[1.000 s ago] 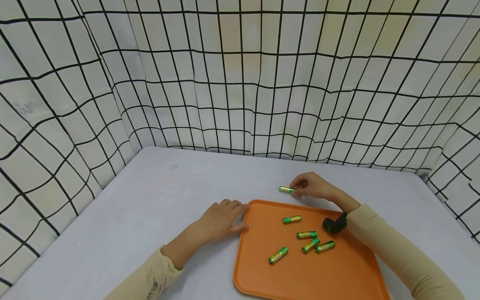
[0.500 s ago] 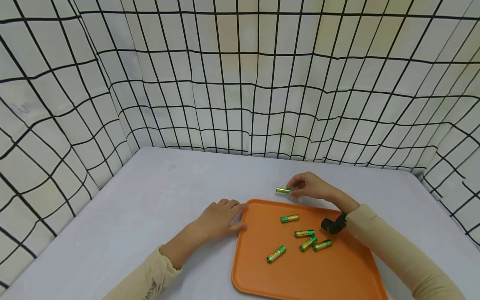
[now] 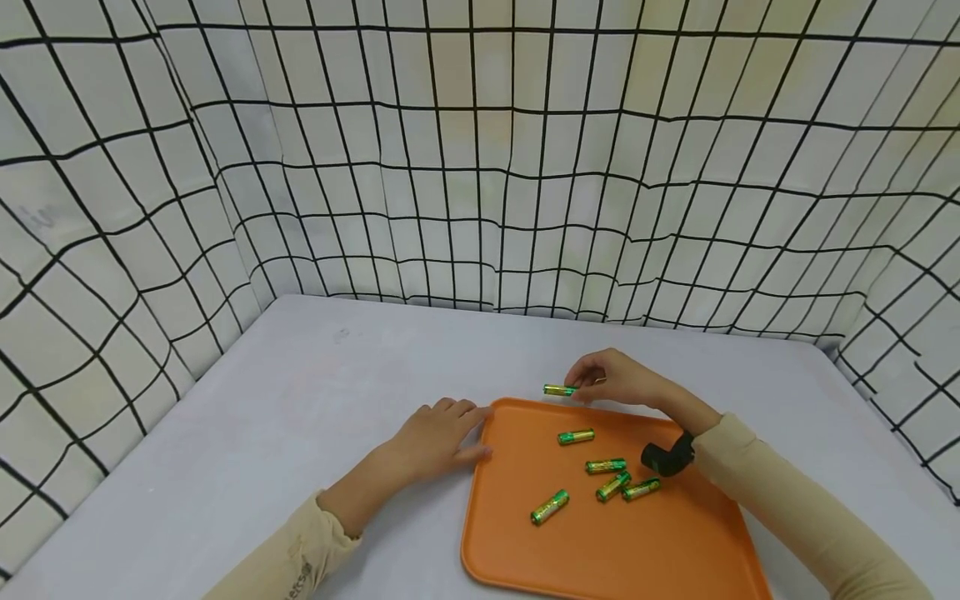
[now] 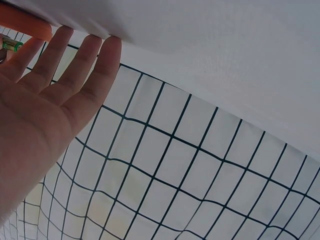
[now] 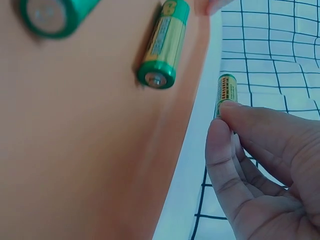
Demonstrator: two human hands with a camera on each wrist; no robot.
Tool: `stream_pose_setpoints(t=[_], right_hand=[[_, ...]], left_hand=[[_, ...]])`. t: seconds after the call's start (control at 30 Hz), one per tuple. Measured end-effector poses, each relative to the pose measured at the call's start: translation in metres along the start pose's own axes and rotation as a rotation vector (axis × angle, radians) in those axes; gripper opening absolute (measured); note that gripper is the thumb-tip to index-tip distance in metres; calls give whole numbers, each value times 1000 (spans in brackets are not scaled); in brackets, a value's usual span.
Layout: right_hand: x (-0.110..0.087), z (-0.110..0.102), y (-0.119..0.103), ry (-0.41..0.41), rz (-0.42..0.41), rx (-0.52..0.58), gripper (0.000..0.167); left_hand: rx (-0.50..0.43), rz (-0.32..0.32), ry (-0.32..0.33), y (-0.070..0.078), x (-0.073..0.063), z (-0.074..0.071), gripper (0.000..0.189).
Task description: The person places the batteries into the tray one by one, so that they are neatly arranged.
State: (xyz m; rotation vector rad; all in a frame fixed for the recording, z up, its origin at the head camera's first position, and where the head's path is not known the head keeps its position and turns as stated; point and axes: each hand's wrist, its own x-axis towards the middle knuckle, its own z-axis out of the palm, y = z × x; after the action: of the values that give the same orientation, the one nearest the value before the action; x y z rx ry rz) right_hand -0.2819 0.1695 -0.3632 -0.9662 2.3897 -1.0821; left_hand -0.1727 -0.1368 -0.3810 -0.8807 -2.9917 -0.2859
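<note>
My right hand (image 3: 618, 379) pinches one green-and-gold battery (image 3: 557, 389) by its end, just beyond the far edge of the orange tray (image 3: 525, 550). In the right wrist view, thumb and fingertips grip that battery (image 5: 227, 89) past the tray rim. My left hand (image 3: 435, 437) touches the tray's left far corner with its fingers extended; in the left wrist view its fingertips (image 4: 111, 47) rest on the white surface beside the tray. On the tray lie several like batteries, among them a separate one (image 3: 575, 437) near the far edge, another (image 3: 550, 507) nearer the front and a close group (image 3: 613, 486).
A white table (image 3: 315, 367) extends around the tray. Black netting (image 3: 480, 167) in front of pale walls stands along the back and sides. A black device (image 3: 667, 457), by the right wrist, hangs over the tray's right part.
My right hand, with the battery pinched, has moved slightly left and toward the tray's far edge. The left hand stays at the tray corner, and the view has shifted a little.
</note>
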Motion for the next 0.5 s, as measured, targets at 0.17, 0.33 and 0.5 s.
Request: stream_pose_setpoints(t=[0.17, 0.33, 0.5], right_hand=[[-1, 3, -3, -11, -28, -25, 19], [-4, 6, -7, -29, -53, -36, 16], [-9, 9, -13, -49, -61, -25, 14]], left_hand=[[-5, -6, -1, -1, 0, 1, 52], [-3, -6, 0, -1, 0, 1, 53], [2, 7, 13, -1, 0, 2, 52]])
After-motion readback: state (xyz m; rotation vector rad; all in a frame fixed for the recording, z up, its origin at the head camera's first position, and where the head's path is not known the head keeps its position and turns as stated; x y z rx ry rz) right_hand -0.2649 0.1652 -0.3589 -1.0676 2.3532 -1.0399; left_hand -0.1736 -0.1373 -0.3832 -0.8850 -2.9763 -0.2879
